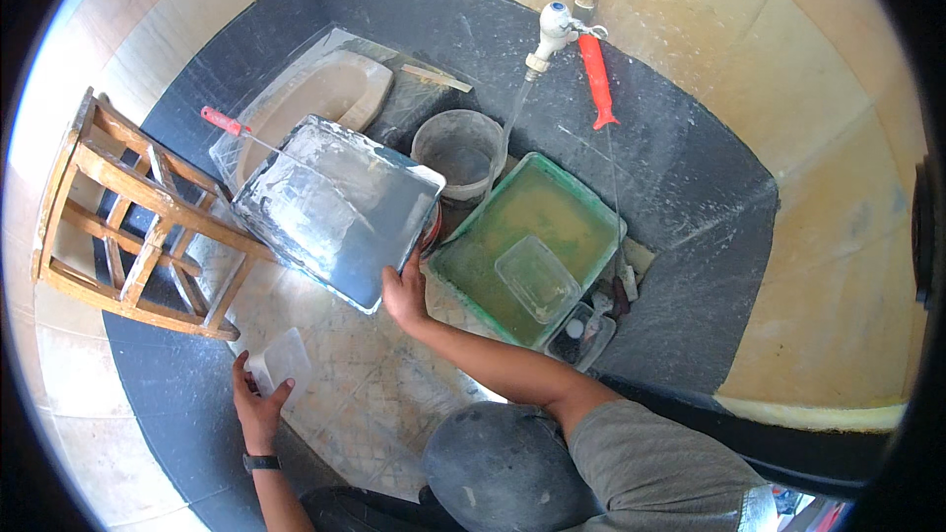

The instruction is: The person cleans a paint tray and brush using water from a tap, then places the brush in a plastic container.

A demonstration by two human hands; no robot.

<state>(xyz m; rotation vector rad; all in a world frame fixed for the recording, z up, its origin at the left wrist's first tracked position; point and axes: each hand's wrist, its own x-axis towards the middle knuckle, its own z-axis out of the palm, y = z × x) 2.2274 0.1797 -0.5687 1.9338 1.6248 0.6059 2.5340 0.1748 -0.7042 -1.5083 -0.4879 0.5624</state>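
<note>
My left hand (258,409), with a dark watch at the wrist, grips a clear plastic tub (281,365) by its side. At the tray's near right edge my right hand (402,298) is closed on the rim. The shallow rectangular tray (379,212) is smeared with white and grey slurry and lies tilted. A tool with a red handle (226,121) rests across its far left side, its thin metal shaft over the slurry. Just behind my right fingers, part of a red container (432,229) shows; the tray hides most of it.
A green basin (463,281) of murky water holds another clear container (537,279). Behind it, a hose (500,163) from a white tap (555,34) runs by a grey bucket (456,153). A wooden stool (148,222) lies tipped at left. A dark rounded object (507,468) is near me.
</note>
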